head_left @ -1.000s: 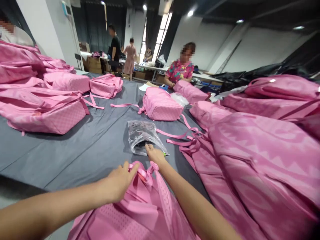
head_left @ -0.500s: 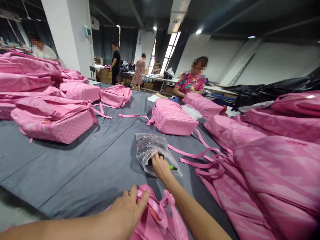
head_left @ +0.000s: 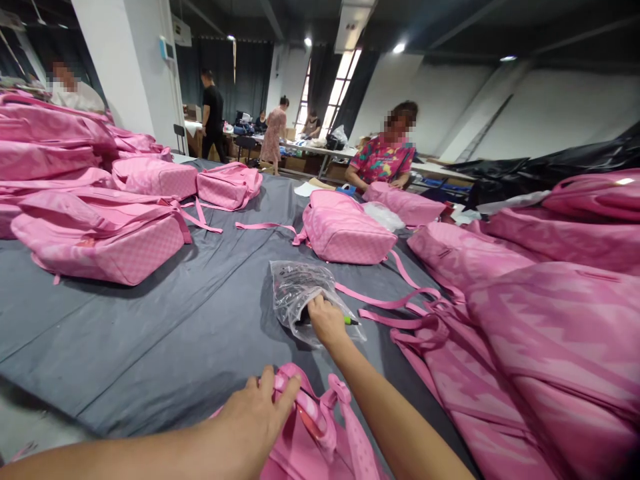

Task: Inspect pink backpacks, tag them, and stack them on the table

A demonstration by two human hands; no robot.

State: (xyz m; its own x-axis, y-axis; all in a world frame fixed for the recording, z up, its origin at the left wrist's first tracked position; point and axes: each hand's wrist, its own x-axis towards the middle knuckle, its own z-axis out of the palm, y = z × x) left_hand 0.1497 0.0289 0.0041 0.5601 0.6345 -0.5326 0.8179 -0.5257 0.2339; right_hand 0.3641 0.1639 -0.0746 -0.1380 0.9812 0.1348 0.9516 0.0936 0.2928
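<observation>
A pink backpack [head_left: 313, 433] lies in front of me, cut off by the bottom edge of the picture. My left hand [head_left: 263, 407] is closed on its top edge near the carry handle. Farther out on the table is a clear plastic bag [head_left: 293, 283] with dark contents. My right hand [head_left: 326, 319] reaches into the mouth of this bag, fingers bent and their tips hidden, so what they pinch cannot be made out. Beside that hand, a green and black pen-like item [head_left: 351, 321] pokes out.
Pink backpacks are piled at the right [head_left: 565, 333] and the left [head_left: 55, 133]. Single ones stand farther back on the grey-covered table [head_left: 200, 313], with straps [head_left: 385, 307] trailing near the plastic bag. A co-worker [head_left: 385, 160] handles a backpack [head_left: 405, 203] across the table.
My right hand has shifted slightly within the bag's mouth, its fingers more curled. My left hand stays on the backpack. In the background, a person in black has moved left.
</observation>
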